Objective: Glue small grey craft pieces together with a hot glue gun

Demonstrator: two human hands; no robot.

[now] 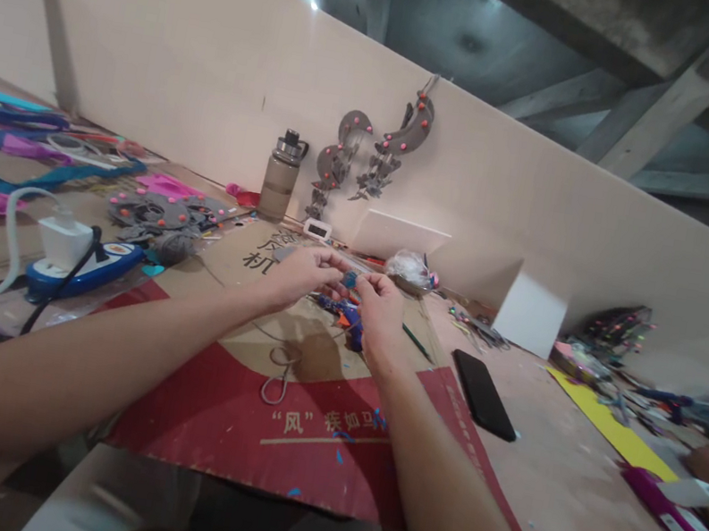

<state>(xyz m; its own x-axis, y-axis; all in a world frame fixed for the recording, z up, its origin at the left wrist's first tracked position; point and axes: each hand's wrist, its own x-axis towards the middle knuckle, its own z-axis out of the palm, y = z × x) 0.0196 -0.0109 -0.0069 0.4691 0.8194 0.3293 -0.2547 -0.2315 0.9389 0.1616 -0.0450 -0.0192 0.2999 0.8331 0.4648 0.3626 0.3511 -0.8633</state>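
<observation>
Small blue piece, held above the cardboard between pinched fingertips of the left hand and right hand; blurred, but seemingly light, soft, delicate, best gripped by its edges.

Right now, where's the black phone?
In the head view, the black phone lies right of centre on the table, just beyond the right edge of the red-and-tan cardboard.
</observation>
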